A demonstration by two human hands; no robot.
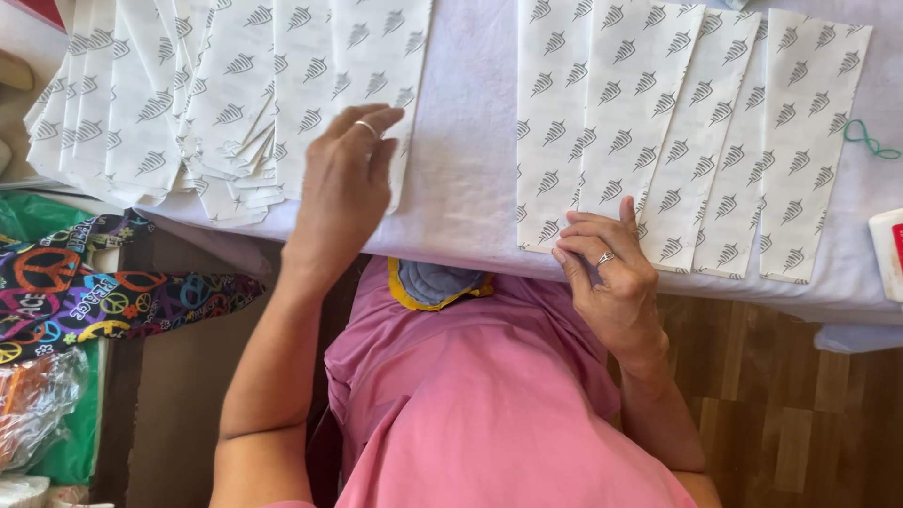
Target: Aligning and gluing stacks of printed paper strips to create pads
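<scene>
Your left hand (pixel 340 183) lies flat, fingers (pixel 376 127) together and stretched out, holding nothing, palm down on a long white paper strip printed with grey leaf-shaped marks (pixel 362 71). That strip sits at the right edge of a loose, fanned pile of the same printed strips (pixel 160 103) spread over the left part of the bench (pixel 461 141), which is covered in a pale lilac cloth.

Your right hand (pixel 607 277) rests at the near edge of the bench, fingers (pixel 588 235) curled narrow, their tips touching the lower end of the leftmost strip in a neat row of printed white paper strips (pixel 658 132) laid side by side, slightly overlapping. You cannot tell whether they pinch the paper or only press on it.

A thin green loop of thread (pixel 870 141) lies on the cloth just right of the row, and a white container (pixel 887 254) stands at the far right edge. A dark fabric with bright peace signs (pixel 85 292) hangs below the bench on the left.
</scene>
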